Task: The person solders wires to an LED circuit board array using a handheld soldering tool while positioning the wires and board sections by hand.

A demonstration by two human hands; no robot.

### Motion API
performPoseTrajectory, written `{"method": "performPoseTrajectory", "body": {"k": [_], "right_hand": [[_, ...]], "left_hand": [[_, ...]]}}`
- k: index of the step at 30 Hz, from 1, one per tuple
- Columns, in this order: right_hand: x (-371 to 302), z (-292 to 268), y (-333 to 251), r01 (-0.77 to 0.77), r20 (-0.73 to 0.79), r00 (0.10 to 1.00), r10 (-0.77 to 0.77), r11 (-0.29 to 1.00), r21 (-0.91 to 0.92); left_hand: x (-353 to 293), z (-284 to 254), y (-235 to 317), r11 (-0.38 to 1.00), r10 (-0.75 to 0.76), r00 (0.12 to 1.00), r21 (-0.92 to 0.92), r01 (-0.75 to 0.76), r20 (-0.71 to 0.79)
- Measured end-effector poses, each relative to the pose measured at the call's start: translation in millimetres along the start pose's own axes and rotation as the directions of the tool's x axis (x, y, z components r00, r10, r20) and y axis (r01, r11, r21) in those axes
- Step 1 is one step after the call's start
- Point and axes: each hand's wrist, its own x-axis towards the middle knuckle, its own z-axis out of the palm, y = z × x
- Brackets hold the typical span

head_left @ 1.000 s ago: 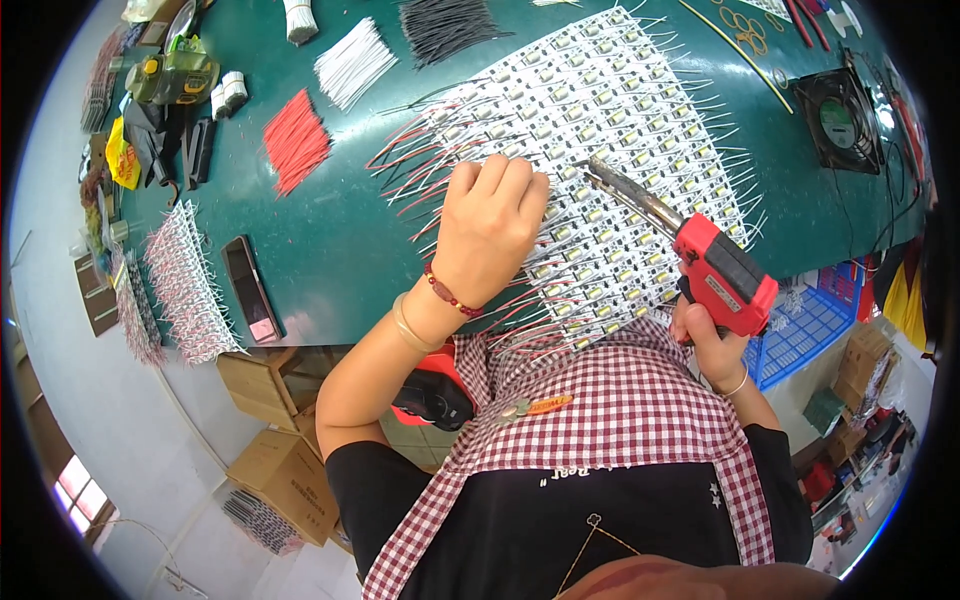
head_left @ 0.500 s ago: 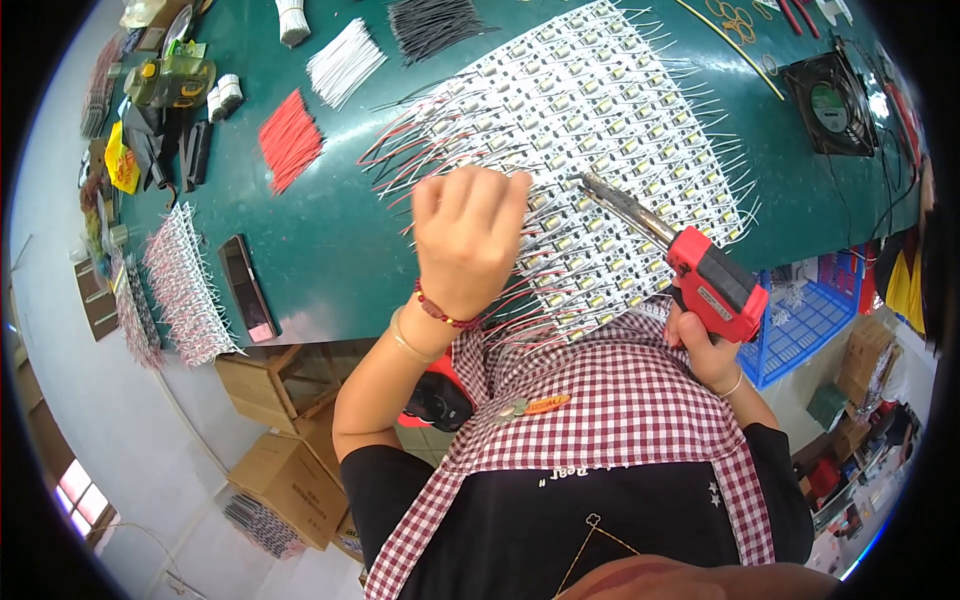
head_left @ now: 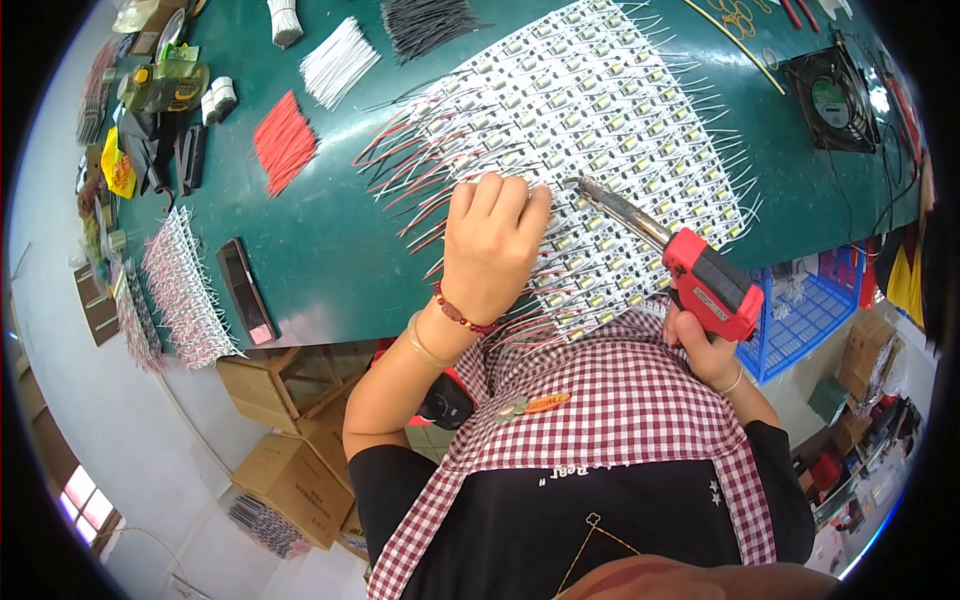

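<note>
A wide panel of white LED boards (head_left: pixel 640 115) lies on the green table, with red, black and white wires standing out along its left side and short wires along its right. Over the left part of the panel is my left hand (head_left: pixel 493 240), back up, fingers curled together at the wire ends; what they pinch is hidden. My right hand (head_left: pixel 705 355) is wrapped round the grip of a red and black soldering gun (head_left: pixel 712 285). The gun's metal barrel slants up and left across the boards, its tip just right of my left fingers.
Red wires (head_left: pixel 284 143), white wires (head_left: pixel 340 62) and black wires (head_left: pixel 428 25) lie in piles on the table (head_left: pixel 330 250). A black fan (head_left: pixel 830 100) stands at the right, above a blue basket (head_left: pixel 805 330). At the left are a dark narrow tray (head_left: pixel 245 290) and wired boards (head_left: pixel 185 290).
My left hand has moved a little to the right and down, nearer the tip of the soldering gun. The gun has shifted slightly left in my right hand.
</note>
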Motion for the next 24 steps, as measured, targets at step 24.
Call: {"method": "performPoseTrajectory", "body": {"k": [24], "right_hand": [[0.2,-2.9,6.8,-0.064,-0.03,0.998,0.062,0.996,-0.058]], "left_hand": [[3.5,1.6,-4.9,0.998,0.053,0.997,0.024,-0.055,0.063]]}}
